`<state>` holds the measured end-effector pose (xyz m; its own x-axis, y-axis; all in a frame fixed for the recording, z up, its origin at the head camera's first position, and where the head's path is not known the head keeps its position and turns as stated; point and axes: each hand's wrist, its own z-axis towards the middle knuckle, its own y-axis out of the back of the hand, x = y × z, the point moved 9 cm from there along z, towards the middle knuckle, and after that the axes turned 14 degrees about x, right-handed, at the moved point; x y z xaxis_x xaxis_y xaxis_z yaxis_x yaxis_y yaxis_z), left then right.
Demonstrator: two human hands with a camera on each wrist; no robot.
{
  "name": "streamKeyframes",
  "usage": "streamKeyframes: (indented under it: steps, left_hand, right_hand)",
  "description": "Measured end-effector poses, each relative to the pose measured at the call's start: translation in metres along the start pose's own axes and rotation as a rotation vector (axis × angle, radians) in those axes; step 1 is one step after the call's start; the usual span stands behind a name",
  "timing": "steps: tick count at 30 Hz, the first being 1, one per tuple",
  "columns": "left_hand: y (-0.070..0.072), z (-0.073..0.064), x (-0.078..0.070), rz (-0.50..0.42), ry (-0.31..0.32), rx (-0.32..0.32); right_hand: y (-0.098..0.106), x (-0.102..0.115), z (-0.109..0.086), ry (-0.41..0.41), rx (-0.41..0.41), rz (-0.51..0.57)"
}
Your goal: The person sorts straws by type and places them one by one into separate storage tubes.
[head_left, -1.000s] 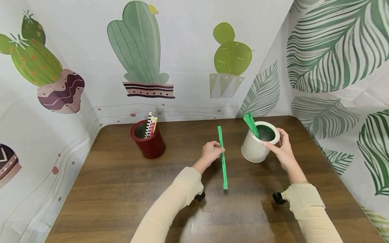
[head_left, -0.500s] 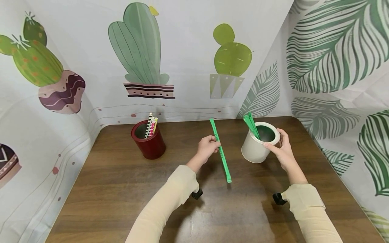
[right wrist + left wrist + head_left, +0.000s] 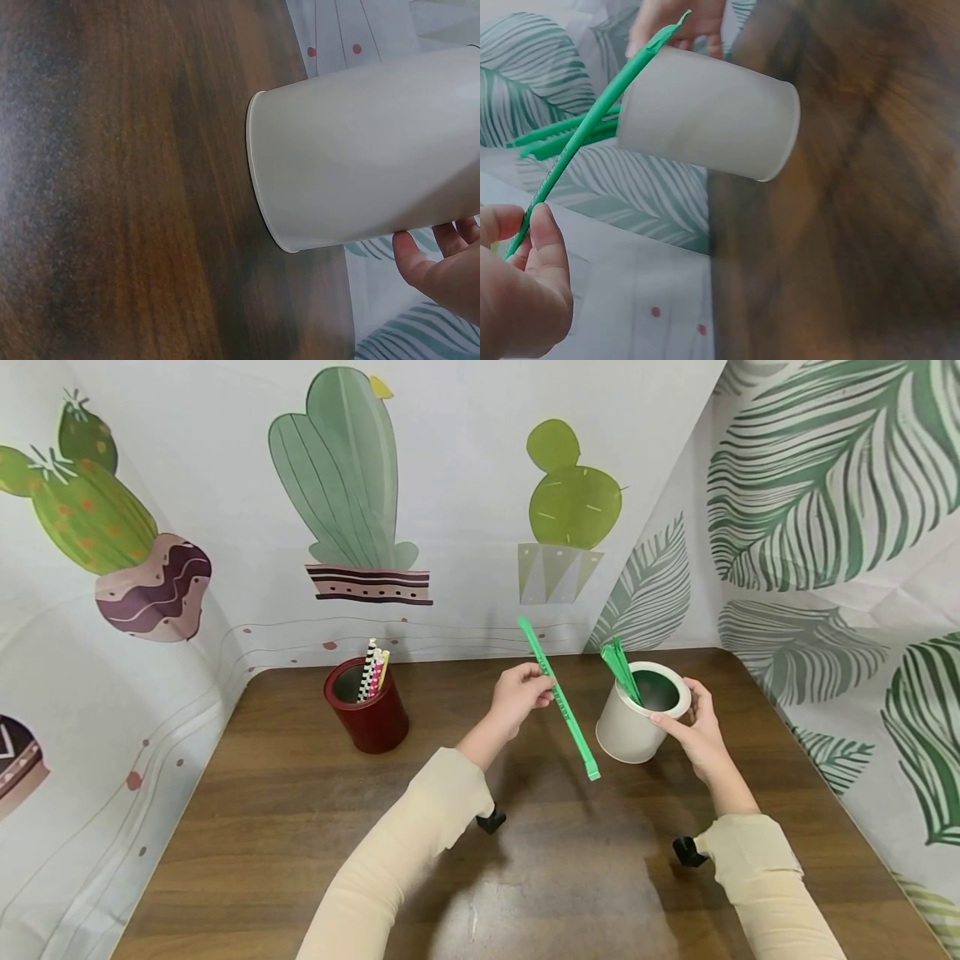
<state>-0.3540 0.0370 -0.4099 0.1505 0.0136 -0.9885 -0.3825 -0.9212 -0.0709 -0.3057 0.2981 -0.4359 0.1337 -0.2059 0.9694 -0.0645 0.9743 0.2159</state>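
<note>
My left hand point(image 3: 519, 693) pinches a long green wrapped straw point(image 3: 572, 724) near its middle, above the table. Dark print runs along the wrapper. In the left wrist view the thumb and fingers close on the lower part of the straw point(image 3: 592, 116), whose far end crosses in front of the white canister point(image 3: 712, 112). That canister point(image 3: 626, 731) stands upright on the table, with several green wrapped straws point(image 3: 618, 670) leaning out of its left side. My right hand point(image 3: 697, 731) holds its right side at the rim, thumb in front; the fingers behind are partly hidden.
To the left stands a dark red canister point(image 3: 371, 727) with several patterned straws point(image 3: 371, 672) in it. The brown wooden table point(image 3: 315, 843) ends at a cloth backdrop point(image 3: 465, 510) printed with cacti and leaves. A black wrist camera point(image 3: 491, 818) sits under the left sleeve.
My left hand has raised the green wrapped straw off the table and tilted it, its near end swinging right toward the white canister. The right hand and canister have stayed put.
</note>
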Motion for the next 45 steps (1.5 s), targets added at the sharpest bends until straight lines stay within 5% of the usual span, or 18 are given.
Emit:
streamKeyframes:
  steps: [25, 32, 39, 45]
  left_hand:
    - [-0.007, 0.006, -0.062, -0.068, -0.161, -0.055]
    - [-0.015, -0.012, -0.088, -0.065, -0.197, -0.118]
    - [-0.015, 0.011, -0.079, -0.07, -0.247, -0.149]
    - [-0.022, 0.018, -0.077, -0.03, -0.274, -0.173]
  right_hand:
    - [-0.001, 0.001, 0.0, -0.005, 0.003, -0.001]
    - [-0.001, 0.001, 0.0, 0.0, 0.008, -0.001]
    - [-0.001, 0.001, 0.0, 0.008, 0.007, 0.013]
    - [0.0, 0.001, 0.0, 0.012, 0.002, 0.008]
